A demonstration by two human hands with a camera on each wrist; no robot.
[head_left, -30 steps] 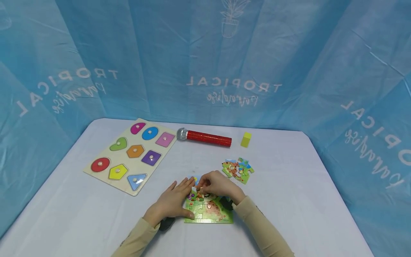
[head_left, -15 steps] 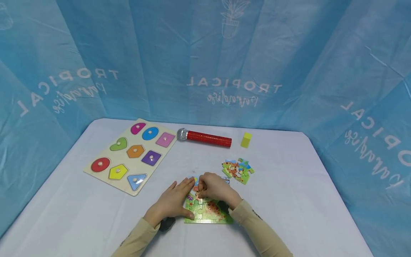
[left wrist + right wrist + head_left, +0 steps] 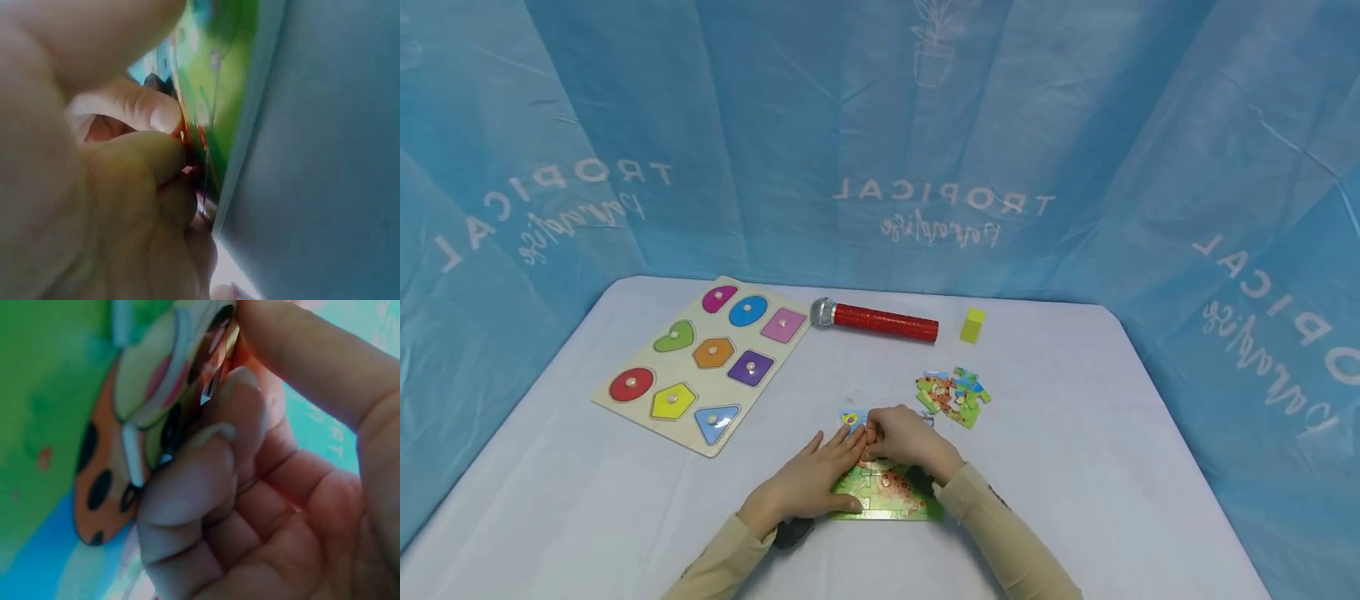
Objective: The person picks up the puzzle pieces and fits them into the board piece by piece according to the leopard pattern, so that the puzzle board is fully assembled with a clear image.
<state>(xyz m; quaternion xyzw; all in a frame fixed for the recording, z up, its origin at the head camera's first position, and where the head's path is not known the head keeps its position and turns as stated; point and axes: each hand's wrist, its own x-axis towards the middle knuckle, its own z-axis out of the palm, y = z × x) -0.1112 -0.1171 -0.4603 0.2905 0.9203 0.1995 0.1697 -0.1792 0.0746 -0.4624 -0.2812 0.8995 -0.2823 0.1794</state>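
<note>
A jigsaw puzzle (image 3: pixel 891 496) with a green ground and a spotted orange animal lies in its tray at the front of the table. My left hand (image 3: pixel 808 483) rests on its left side, fingers stretched forward and thumb at the lower edge. Over the puzzle's upper middle, my right hand (image 3: pixel 910 437) pinches a puzzle piece between thumb and curled fingers; the piece is mostly hidden in the head view. The right wrist view shows the right fingertips (image 3: pixel 187 481) against the animal's picture, where white piece edges (image 3: pixel 132 453) stand up unevenly. Both hands meet at the fingertips.
More joined puzzle pieces (image 3: pixel 953 396) lie to the right, beyond my right hand. A wooden shape board (image 3: pixel 700 375) with knobbed pieces is at the left. Behind are a red toy microphone (image 3: pixel 883 322) and a yellow block (image 3: pixel 972 325). A blue curtain (image 3: pixel 880 125) surrounds the table.
My right hand has shifted slightly down over the puzzle, its piece lowered onto the upper part. My left hand's fingers have moved slightly right, up against the right fingertips.
</note>
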